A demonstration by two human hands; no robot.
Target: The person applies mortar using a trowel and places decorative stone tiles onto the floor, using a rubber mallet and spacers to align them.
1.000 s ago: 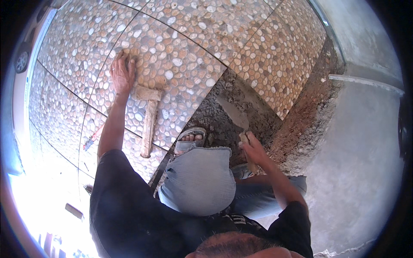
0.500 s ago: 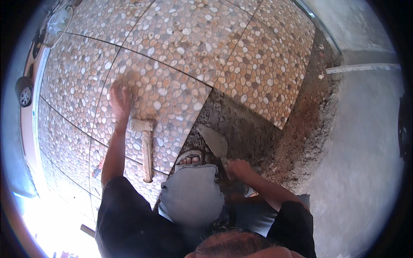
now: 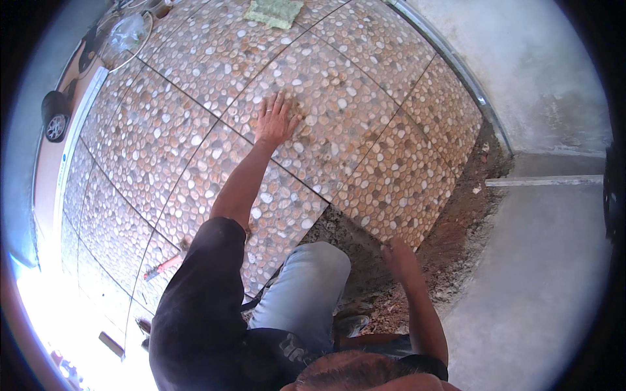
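My left hand (image 3: 276,122) lies on a pebble-patterned floor tile (image 3: 326,85), its fingers stretched out and a ring on one of them. My right hand (image 3: 401,260) is closed at the lower edge of another pebble tile (image 3: 391,202), beside the dark bare bed (image 3: 362,264); whatever it may hold is hidden. The trowel and the hammer do not show clearly now. My bent knee (image 3: 306,274) is in front of the bare patch.
Rubble and soil (image 3: 456,254) run along the base of a grey wall (image 3: 535,260). A red-handled tool (image 3: 163,267) lies on the tiles at left. At the far end are a pale green cloth-like piece (image 3: 274,12) and a clear plastic bag (image 3: 127,32).
My left hand has moved right and farther out onto another tile. My right hand has moved to the tile edge, and the trowel it held no longer shows. The view has shifted.
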